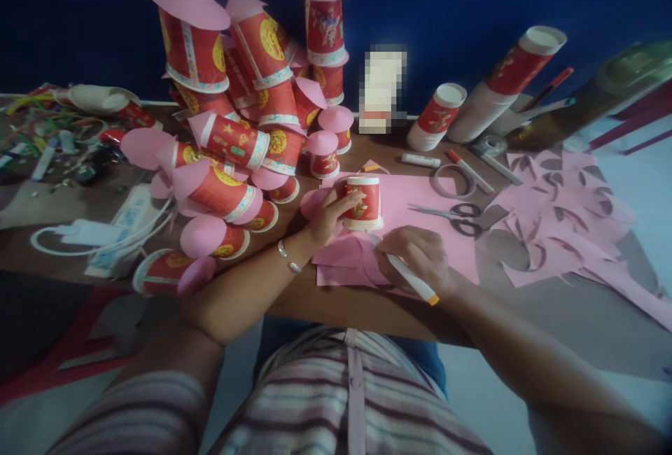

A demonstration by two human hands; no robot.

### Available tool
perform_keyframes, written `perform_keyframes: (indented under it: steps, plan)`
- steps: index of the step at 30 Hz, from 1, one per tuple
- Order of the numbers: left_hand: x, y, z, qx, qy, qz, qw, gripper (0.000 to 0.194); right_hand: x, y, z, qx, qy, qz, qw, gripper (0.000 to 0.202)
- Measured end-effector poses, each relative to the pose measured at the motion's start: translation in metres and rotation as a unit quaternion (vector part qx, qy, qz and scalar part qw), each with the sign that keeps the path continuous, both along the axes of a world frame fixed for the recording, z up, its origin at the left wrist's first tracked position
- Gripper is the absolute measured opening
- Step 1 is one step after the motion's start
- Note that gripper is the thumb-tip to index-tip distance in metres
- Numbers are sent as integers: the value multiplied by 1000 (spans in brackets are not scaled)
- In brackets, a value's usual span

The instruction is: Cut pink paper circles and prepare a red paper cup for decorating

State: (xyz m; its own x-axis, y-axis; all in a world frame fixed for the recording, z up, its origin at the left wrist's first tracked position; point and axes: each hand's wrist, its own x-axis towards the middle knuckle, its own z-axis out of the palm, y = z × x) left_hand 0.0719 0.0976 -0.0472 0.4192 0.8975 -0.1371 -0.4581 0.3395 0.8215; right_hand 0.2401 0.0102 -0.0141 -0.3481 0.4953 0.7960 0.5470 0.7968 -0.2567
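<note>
Your left hand is gripping an upturned red cup over pink paper, near the worktop's front edge; your right hand is clasping a white marker, its tip seemingly sitting just beside the rim.

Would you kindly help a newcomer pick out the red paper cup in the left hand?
On the brown table lies flat pink paper. Over it, the left hand holds the red, white-rimmed paper cup, wide end down. Unlike the pink-coned red cups to its left, it has no cone.
</note>
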Motion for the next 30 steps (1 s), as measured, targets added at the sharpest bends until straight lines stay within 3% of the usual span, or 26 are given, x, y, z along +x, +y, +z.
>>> perform_keyframes:
  steps: [8, 18, 22, 30]
  plan:
    - [-2, 1, 0, -10, -15, -21, 1000, 38, 2, 1, -1, -6, 22, 44, 999, 23]
    - [1, -1, 4, -20, -60, -60, 996, 47, 1, 1, -3, -19, 14, 46, 999, 21]
    - [1, -2, 0, -8, -49, -77, 996, 50, 1, 1, -4, -15, 11, 39, 999, 20]
    - [0, -2, -6, 4, -29, -54, 998, 38, 1, 1, 0, 7, 12, -5, 1000, 20]
